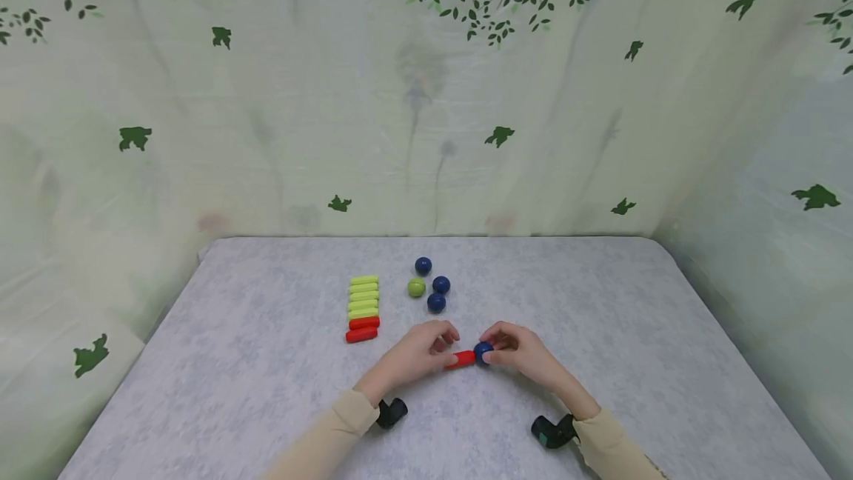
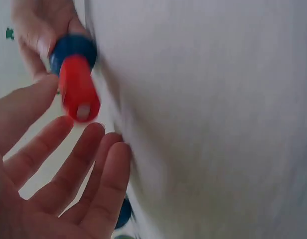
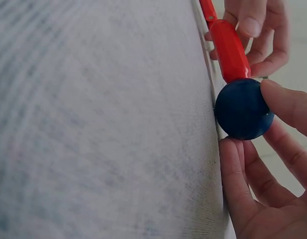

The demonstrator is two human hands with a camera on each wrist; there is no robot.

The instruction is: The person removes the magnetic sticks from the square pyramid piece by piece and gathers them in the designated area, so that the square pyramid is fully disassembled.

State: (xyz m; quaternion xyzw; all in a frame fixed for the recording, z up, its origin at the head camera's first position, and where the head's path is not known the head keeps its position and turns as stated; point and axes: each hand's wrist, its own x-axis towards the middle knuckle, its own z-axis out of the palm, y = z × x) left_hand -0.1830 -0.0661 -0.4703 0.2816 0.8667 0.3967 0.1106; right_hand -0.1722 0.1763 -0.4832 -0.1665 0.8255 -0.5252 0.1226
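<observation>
At the near centre of the grey mottled cloth-covered table [image 1: 266, 361], the two hands met over a short red rounded plastic stick [image 1: 461, 359] joined end to end with a dark blue glossy ball [image 1: 483, 351]. The right hand [image 1: 523, 352] pinched the ball between curled fingertips [image 3: 288, 107] and thumb, as the right wrist view confirmed, with the ball touching the end of the stick. The left hand [image 1: 420, 352] was at the stick's other end; the head view showed its fingers curled around that end, while the left wrist view showed the fingers [image 2: 78, 164] loosely spread just beneath the stick, so a firm grip could not be confirmed. The joined pair lay level, just above or on the cloth; which could not be told. Farther back on the table, left of centre, a neat row of lime-green rounded sticks [image 1: 363, 297] lay side by side, with two more red sticks [image 1: 363, 329] closing its near end. Just right of that row sat three loose dark blue balls [image 1: 437, 285] clustered around one lime-green ball [image 1: 416, 287]. A pale green leaf-printed backdrop [image 1: 426, 95] enclosed the table on three sides.
</observation>
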